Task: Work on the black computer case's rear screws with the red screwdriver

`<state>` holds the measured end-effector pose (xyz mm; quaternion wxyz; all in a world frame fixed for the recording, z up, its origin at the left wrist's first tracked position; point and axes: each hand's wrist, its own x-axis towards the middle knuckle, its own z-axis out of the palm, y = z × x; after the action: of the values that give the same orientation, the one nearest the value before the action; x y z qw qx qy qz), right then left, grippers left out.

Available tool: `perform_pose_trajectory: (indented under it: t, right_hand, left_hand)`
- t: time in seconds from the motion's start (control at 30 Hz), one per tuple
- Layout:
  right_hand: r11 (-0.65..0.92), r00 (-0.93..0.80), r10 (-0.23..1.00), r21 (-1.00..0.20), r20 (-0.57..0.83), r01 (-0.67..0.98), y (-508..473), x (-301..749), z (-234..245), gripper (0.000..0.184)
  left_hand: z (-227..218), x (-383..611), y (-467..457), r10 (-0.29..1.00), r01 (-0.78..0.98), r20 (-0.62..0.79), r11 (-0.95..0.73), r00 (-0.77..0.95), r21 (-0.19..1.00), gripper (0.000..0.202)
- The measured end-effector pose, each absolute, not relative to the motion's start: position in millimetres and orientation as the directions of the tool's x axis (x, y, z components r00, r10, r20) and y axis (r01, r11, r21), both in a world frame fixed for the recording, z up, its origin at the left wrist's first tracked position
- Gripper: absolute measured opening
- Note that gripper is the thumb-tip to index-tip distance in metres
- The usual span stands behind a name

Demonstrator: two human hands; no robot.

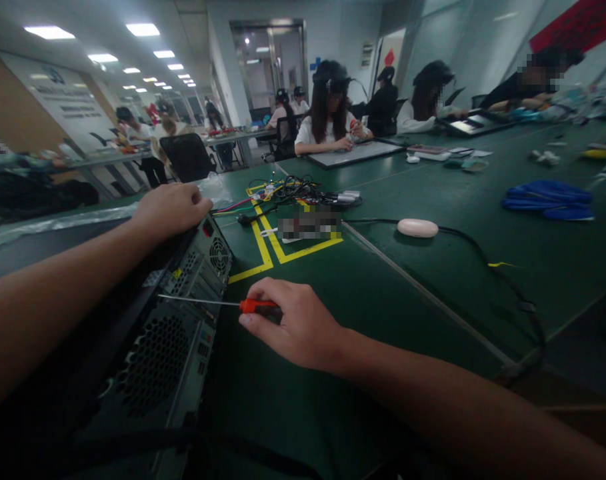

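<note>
A black desktop computer case (177, 347) lies on its side on the green table (363, 293), its grey rear panel with fan grilles facing me. My right hand (293, 327) is closed round the red handle of a screwdriver (207, 303), whose thin shaft points left and reaches the rear panel. My left hand (170, 208) rests curled on the case's top far corner, fingers bent down over the edge.
A tangle of cables (303, 192) lies inside yellow tape marks. A pink oval object (417, 228) sits on a black cable (503, 280). Blue cloth (550, 200) lies at right. Several people sit working along the far tables, and clear plastic wrap (57, 223) is at left.
</note>
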<state>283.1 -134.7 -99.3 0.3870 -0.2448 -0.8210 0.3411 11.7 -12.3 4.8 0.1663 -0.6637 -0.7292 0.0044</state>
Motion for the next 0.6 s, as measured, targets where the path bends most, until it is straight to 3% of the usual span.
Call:
perform_pose_trajectory:
  t: [0.27,0.6]
  right_hand:
    - [0.672,-0.596,0.646,-0.725,0.477,0.148,-133.4,281.4,-102.4,0.026]
    - [0.63,-0.597,0.668,-0.764,0.444,0.137,-135.0,282.4,-101.9,0.017]
  left_hand:
    - [4.6,11.4,-12.3,0.967,0.967,0.248,0.119,-0.061,-0.226,0.059]
    - [5.3,12.8,-12.8,0.969,0.969,0.236,0.121,-0.068,-0.217,0.059]
